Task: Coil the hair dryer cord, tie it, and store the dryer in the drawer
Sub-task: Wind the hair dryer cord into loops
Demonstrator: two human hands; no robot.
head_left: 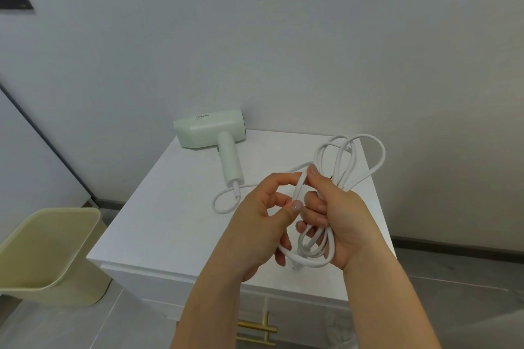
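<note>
The pale green hair dryer is laid on the white cabinet top, its handle pointed toward the person. Nearer than the dryer and to its right, the looped white cord is gripped by the right hand, fingers curled round the bundle, whose long axis runs toward the wall. One strand is pinched by the left hand, the hand nearer the dryer. The tie is judged not yet made; that strand lies on the bundle's dryer side, placed for wrapping across it.
</note>
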